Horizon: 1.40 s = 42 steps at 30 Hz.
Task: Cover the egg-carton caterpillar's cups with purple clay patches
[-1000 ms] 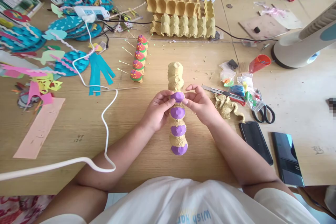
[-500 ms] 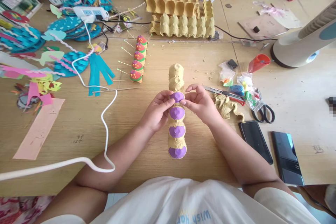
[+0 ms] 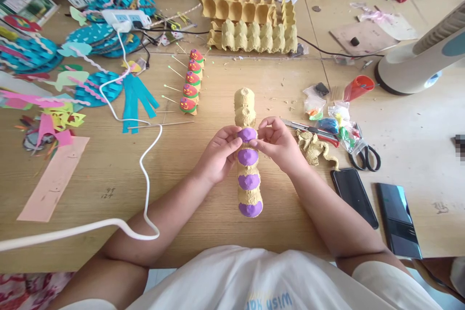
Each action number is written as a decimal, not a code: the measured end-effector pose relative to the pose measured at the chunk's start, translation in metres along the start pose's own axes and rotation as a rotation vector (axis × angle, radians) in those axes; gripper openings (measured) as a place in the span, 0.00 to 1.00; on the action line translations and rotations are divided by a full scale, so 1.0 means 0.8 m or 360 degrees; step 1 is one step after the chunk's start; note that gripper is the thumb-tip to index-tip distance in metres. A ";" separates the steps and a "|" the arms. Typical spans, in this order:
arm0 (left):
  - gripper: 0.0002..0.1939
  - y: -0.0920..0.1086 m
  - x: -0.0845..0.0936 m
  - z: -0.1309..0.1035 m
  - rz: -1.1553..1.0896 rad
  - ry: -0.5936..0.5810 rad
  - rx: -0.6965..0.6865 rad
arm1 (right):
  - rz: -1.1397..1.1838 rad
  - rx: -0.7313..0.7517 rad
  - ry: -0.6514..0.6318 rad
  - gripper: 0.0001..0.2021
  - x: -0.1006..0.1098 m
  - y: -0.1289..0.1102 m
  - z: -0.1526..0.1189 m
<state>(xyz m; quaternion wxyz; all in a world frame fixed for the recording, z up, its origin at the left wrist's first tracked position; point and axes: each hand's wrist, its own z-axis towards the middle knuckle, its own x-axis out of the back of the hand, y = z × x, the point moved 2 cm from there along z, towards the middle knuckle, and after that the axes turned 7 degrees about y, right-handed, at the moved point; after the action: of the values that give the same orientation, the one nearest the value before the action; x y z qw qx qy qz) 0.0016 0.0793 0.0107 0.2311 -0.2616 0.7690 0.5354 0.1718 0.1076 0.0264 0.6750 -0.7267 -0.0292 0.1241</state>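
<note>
Between my hands is an upright-looking strip of egg carton [image 3: 248, 169], its bumps pointing at me, several of them capped with purple clay. The two bumps at its far end are bare. My left hand [image 3: 222, 151] grips the strip from the left, thumb beside the farthest purple clay cap [image 3: 247, 134]. From the right, the thumb and index finger of my right hand [image 3: 276, 144] are at the edge of that same cap, thumb pressing its lower right side. My right hand's other fingers are curled loosely.
Painted red-and-green egg-carton pieces [image 3: 192, 82] with pins stand behind left. Egg cartons [image 3: 257, 36] lie at the back. On the right are a utility knife [image 3: 305, 128], carton scraps [image 3: 314, 147], scissors [image 3: 365, 157], clay bags [image 3: 329, 125] and a phone [image 3: 354, 196]. A white cable [image 3: 147, 179] runs left.
The near end of the egg-carton strip has swung slightly to the right. Both hands stay at the same purple cap, the right fingers a little more curled.
</note>
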 end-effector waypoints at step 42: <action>0.29 -0.001 0.005 0.005 0.0295 0.0063 -0.0139 | 0.0044 -0.0088 0.0053 0.21 -0.005 0.007 -0.005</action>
<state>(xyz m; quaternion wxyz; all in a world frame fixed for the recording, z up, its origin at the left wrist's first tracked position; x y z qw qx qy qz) -0.0010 0.0821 0.0064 0.1537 -0.2099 0.7703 0.5822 0.1684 0.1028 0.0216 0.6533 -0.7474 -0.0114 0.1203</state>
